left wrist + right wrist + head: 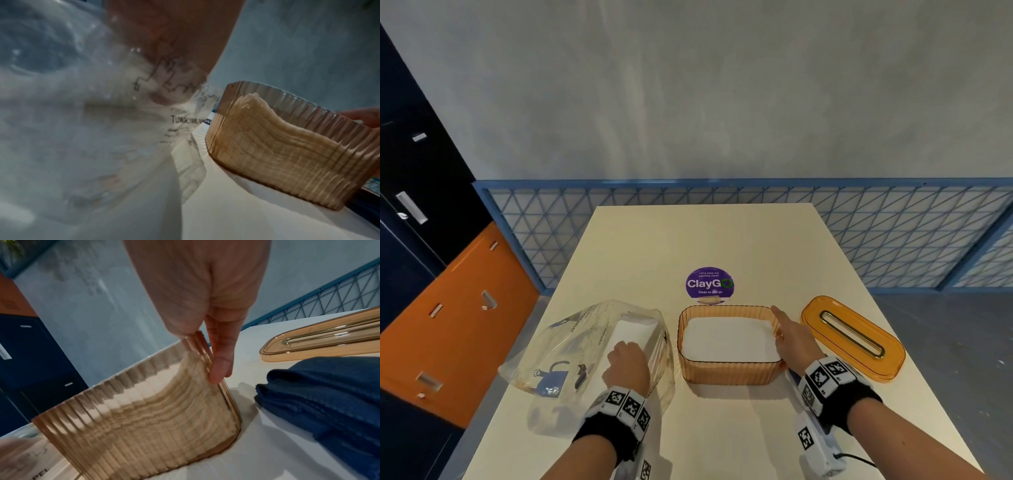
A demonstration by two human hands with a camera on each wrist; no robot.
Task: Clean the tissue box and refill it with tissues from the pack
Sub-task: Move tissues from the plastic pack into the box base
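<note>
The amber ribbed tissue box (729, 375) stands open in the middle of the table, with a white stack of tissues (729, 337) inside. My right hand (791, 337) pinches its right wall, thumb inside and a finger (221, 363) outside. The box's amber slotted lid (852, 339) lies apart to the right. To the left lies the clear plastic tissue pack (565, 353). My left hand (626, 365) reaches into the pack, fingers curled over the near end of the white tissues (635, 329) in it. The left wrist view shows that hand (180, 48) only blurred through plastic.
A folded blue cloth (329, 394) lies on the cream table (722, 240) just right of the box, under my right wrist. A purple round sticker (709, 282) sits behind the box. Orange and dark cabinets (448, 308) stand left; a blue mesh fence (893, 233) runs behind.
</note>
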